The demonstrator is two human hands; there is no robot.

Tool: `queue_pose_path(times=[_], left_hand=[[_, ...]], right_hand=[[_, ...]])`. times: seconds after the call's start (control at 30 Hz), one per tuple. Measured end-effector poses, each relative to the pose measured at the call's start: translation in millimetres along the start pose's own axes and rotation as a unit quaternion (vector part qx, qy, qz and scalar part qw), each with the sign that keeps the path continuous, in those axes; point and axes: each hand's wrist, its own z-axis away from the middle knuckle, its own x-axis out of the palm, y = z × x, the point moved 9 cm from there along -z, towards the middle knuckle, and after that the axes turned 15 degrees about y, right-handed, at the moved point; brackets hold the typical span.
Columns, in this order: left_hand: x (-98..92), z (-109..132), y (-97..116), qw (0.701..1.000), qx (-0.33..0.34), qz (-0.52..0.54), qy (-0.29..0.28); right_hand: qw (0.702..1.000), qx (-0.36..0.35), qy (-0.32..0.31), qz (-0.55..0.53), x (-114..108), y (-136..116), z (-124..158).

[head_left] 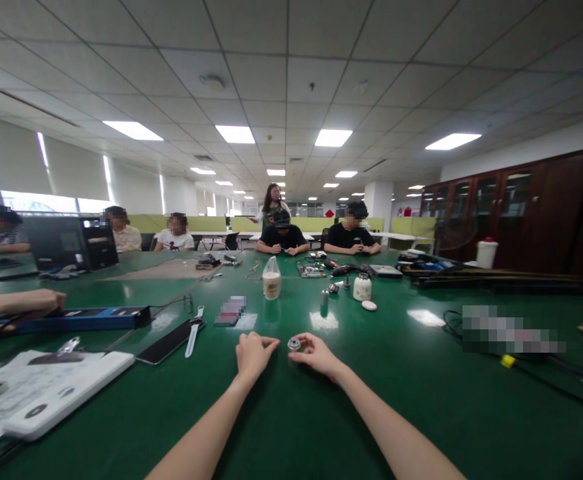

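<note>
My two hands rest on a large green table (321, 413). My right hand (316, 353) pinches a small round metal part (294, 343), ring-shaped and silvery, held just above the tabletop. My left hand (254, 353) is curled beside it, fingertips pinched together and pointing at the part, a little apart from it. I cannot make out anything in the left fingers.
A wristwatch (194, 330), a dark phone (166, 343) and a blue box (78, 320) lie to the left, with a white tablet-like board (56, 393). Ahead stand a plastic cup (272, 280), a white jar (362, 287) and a small metal cylinder (324, 297). Several people sit around the table; cables lie right.
</note>
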Motion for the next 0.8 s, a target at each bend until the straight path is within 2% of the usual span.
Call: queue_pose_path(times=[0.1, 0.2, 0.3, 0.4, 0.5, 0.63, 0.8], left_hand=[[6.2, 5.0, -2.8, 0.999, -0.004, -0.031, -0.030], [6.8, 4.9, 2.2, 0.999, 0.009, -0.021, -0.025], [4.8, 2.1, 16.2, 0.997, 0.037, 0.064, -0.010], [-1.4, 3.0, 33.9, 0.982, 0.047, 0.182, 0.008], [-4.4, 11.7, 53.2, 0.966, 0.053, 0.251, -0.009], [-10.0, 22.6, 71.9, 0.953, 0.075, 0.292, -0.029], [-14.2, 21.5, 71.0, 0.953, 0.062, 0.295, -0.029]], right_hand=[[1.000, 0.004, 0.000, 0.003, 0.1, -0.4, 0.7], [1.000, 0.003, 0.001, 0.005, 0.2, -1.3, 1.8], [1.000, 0.001, 0.001, 0.002, 0.4, -1.8, 2.5], [1.000, 0.000, -0.001, -0.002, 0.7, -1.2, 1.9], [1.000, -0.002, -0.009, -0.010, 2.1, 0.3, 0.2], [0.999, -0.003, -0.015, -0.032, 3.6, 1.7, -1.8], [0.998, 0.013, -0.023, -0.055, 5.9, 4.0, -2.6]])
